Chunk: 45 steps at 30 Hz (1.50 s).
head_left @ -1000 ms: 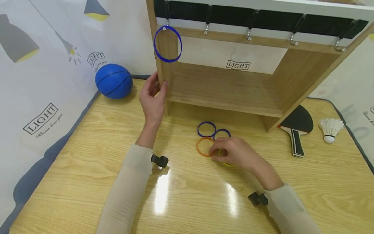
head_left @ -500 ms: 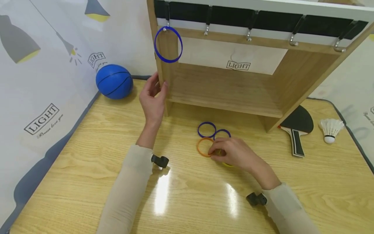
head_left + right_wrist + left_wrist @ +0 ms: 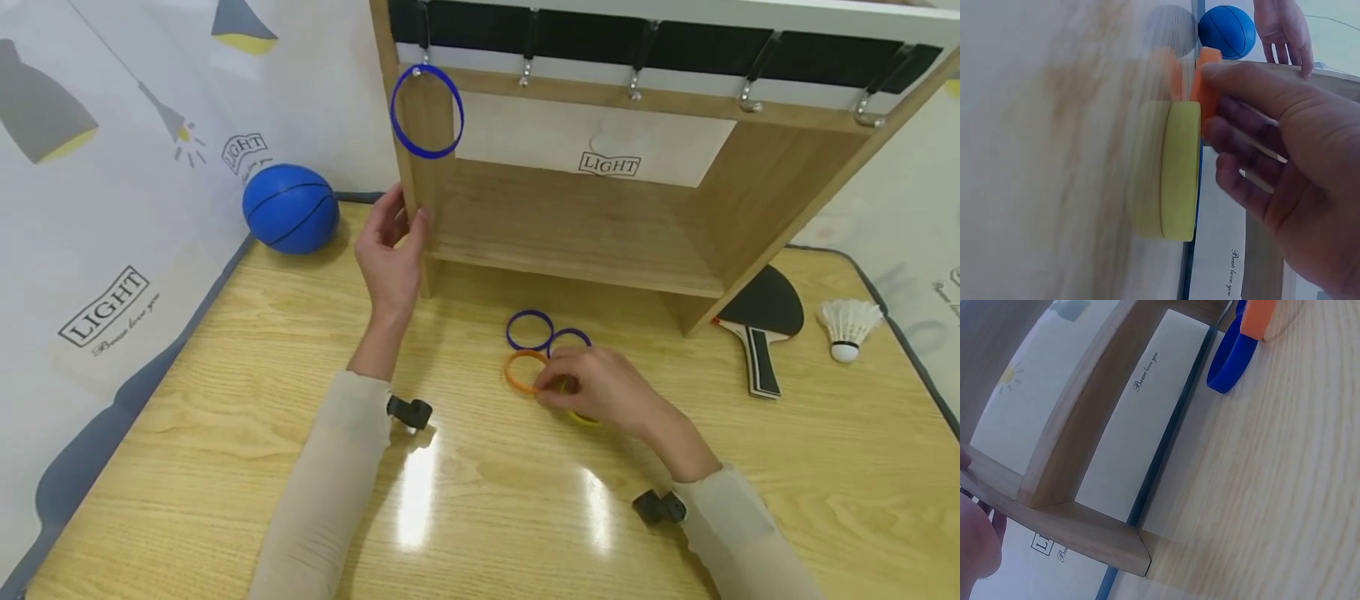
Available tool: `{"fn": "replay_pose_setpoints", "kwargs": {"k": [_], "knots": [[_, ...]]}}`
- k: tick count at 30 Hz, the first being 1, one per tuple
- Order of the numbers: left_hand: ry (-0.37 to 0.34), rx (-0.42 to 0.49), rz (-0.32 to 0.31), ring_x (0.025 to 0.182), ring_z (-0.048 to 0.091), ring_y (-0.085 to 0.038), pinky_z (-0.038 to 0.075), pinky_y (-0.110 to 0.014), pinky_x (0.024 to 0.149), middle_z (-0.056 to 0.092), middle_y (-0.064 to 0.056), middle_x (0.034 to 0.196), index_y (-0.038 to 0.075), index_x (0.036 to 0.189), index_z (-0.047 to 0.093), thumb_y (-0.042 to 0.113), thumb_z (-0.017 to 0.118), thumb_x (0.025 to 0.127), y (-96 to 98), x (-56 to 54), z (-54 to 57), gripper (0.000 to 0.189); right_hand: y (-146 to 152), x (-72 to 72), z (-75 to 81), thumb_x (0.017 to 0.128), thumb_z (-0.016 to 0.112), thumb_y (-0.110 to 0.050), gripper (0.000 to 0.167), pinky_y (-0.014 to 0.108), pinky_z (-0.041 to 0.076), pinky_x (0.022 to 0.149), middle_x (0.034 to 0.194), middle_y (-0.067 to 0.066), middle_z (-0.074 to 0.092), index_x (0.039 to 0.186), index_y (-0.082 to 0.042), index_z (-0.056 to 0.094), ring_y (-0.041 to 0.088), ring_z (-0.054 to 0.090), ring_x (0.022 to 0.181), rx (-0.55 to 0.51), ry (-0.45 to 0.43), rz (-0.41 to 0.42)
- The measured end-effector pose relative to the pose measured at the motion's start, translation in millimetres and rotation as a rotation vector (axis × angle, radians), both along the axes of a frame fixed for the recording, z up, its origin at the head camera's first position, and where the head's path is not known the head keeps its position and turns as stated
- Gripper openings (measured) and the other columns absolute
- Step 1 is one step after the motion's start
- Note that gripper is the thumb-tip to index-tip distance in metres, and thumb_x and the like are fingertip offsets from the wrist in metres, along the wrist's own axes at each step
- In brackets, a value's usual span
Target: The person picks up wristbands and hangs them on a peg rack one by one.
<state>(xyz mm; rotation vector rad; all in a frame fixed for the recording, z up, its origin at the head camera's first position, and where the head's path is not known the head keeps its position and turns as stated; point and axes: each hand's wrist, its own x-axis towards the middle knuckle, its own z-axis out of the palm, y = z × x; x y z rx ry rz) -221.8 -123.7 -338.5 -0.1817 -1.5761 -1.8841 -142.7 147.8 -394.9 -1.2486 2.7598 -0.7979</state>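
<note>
My left hand [image 3: 390,262] grips the left side panel of a wooden rack [image 3: 577,271], thumb on the front and fingers behind. A blue ring [image 3: 427,153] hangs from the leftmost hook. On the table, my right hand [image 3: 611,387] pinches an orange ring [image 3: 1208,103] between thumb and fingers. That ring looks slightly tilted, its near right edge raised. Right beside it lies a yellow ring [image 3: 1180,172], mostly hidden under the hand in the head view. Two more blue rings, a left one [image 3: 509,330] and a right one [image 3: 572,331], lie just behind.
Several metal hooks without rings, such as one hook [image 3: 635,93], line the rack's front. A blue basketball [image 3: 291,208] sits left of the rack. To its right lie a table tennis paddle [image 3: 765,304] and a shuttlecock [image 3: 847,325]. Printed fabric walls [image 3: 150,208] border the table.
The right fingers have closed on the orange ring, and its edge by the fingers has risen a little. The left hand keeps its place on the rack.
</note>
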Motion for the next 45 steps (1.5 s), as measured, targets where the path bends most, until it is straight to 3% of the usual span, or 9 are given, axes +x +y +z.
{"fn": "replay_pose_setpoints", "kwargs": {"k": [8,14,21,29,32,35,39,45], "knots": [[0.004,-0.005,-0.001,0.106,0.066,-0.028,0.053,-0.040,0.090,0.066,-0.015,0.121,-0.005,0.124,0.063,-0.003,0.066,0.089,0.1,-0.3,-0.2,0.035,0.8,1.4,5.5,0.085,0.078,-0.014,0.010,0.024,0.048,0.054,0.081,-0.014,0.063,0.093,-0.021,0.075,0.008,0.055,0.065,-0.127,-0.166,-0.026],[0.005,0.001,0.001,0.105,0.067,-0.028,0.054,-0.038,0.089,0.066,-0.015,0.121,-0.004,0.124,0.064,-0.003,0.067,0.089,0.2,-1.5,-0.7,0.035,1.6,2.7,10.7,0.086,0.077,-0.020,0.008,0.028,0.050,0.052,0.083,-0.011,0.064,0.093,-0.024,0.074,0.011,0.056,0.066,-0.258,-0.244,-0.038],[-0.004,0.010,0.001,0.105,0.066,-0.027,0.053,-0.038,0.089,0.066,-0.015,0.121,-0.004,0.124,0.064,-0.003,0.067,0.089,-0.3,-1.7,-1.0,0.035,-2.5,6.4,30.3,0.086,0.077,-0.014,0.011,0.030,0.048,0.052,0.086,-0.004,0.067,0.094,-0.020,0.073,0.018,0.058,0.071,-0.412,-0.330,-0.058],[-0.006,0.022,-0.007,0.106,0.066,-0.030,0.054,-0.037,0.088,0.066,-0.015,0.121,-0.004,0.124,0.064,-0.003,0.067,0.088,-0.8,-2.5,-1.2,0.036,-2.8,3.1,46.7,0.085,0.078,-0.013,0.017,0.032,0.045,0.042,0.080,0.011,0.065,0.099,-0.012,0.068,0.030,0.055,0.058,-0.539,-0.477,-0.092],[-0.005,0.022,-0.013,0.106,0.066,-0.030,0.053,-0.039,0.089,0.066,-0.015,0.121,-0.004,0.123,0.064,-0.003,0.067,0.088,-0.8,-2.6,-1.5,0.036,-4.6,2.5,52.6,0.083,0.080,-0.011,0.019,0.028,0.046,0.046,0.083,0.009,0.066,0.099,-0.010,0.068,0.026,0.058,0.063,-0.545,-0.442,-0.135],[0.002,0.016,-0.011,0.106,0.066,-0.030,0.053,-0.040,0.090,0.066,-0.014,0.121,-0.004,0.123,0.064,-0.003,0.067,0.088,-0.9,-3.0,-1.3,0.035,-8.6,1.6,60.7,0.081,0.079,-0.004,0.019,0.026,0.047,0.049,0.087,0.005,0.066,0.097,-0.008,0.069,0.022,0.059,0.069,-0.542,-0.326,-0.144],[0.012,0.011,-0.002,0.106,0.066,-0.030,0.053,-0.041,0.090,0.066,-0.016,0.121,-0.005,0.123,0.064,-0.004,0.067,0.088,-1.4,-3.0,-0.1,0.035,-17.7,5.1,82.9,0.080,0.077,0.006,0.018,0.023,0.048,0.049,0.088,0.008,0.065,0.096,-0.001,0.072,0.022,0.058,0.071,-0.543,-0.147,-0.139],[-0.016,0.001,0.004,0.106,0.066,-0.030,0.052,-0.043,0.091,0.066,-0.016,0.121,-0.005,0.124,0.063,-0.003,0.067,0.088,-1.0,0.2,1.1,0.036,-27.6,8.5,116.9,0.080,0.077,0.007,0.020,0.021,0.049,0.054,0.088,0.011,0.067,0.100,0.005,0.074,0.020,0.059,0.072,-0.578,-0.011,-0.192]]}}
